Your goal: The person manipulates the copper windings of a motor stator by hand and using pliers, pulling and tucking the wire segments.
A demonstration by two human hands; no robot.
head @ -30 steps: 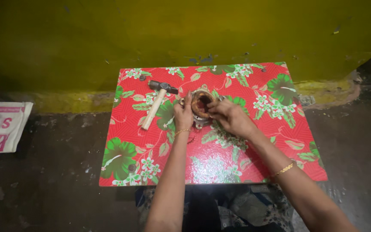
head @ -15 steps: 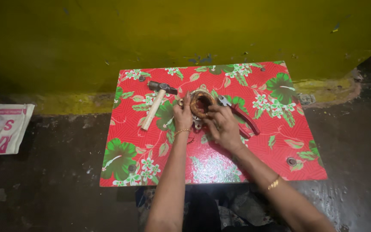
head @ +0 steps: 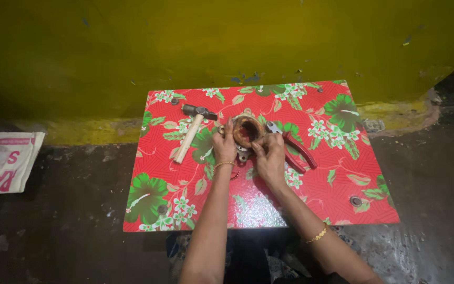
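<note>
A rusty brown ring-shaped metal part stands on a small table with a red flowered cover. My left hand grips its left side, fingers curled over the rim. On the part's right and lower side, my right hand pinches it with the fingertips. Just right of my right hand, untouched, lie red-handled pliers. A hammer with a pale wooden handle rests to the left of my left hand.
A yellow wall rises directly behind the table. Dark, dusty floor surrounds the table. A white printed sack lies on the floor at far left. Small bolts sit on the cover near its corners.
My right hand slid left and down along the ring part, uncovering the red-handled pliers it had hidden. My left hand stays on the part.
</note>
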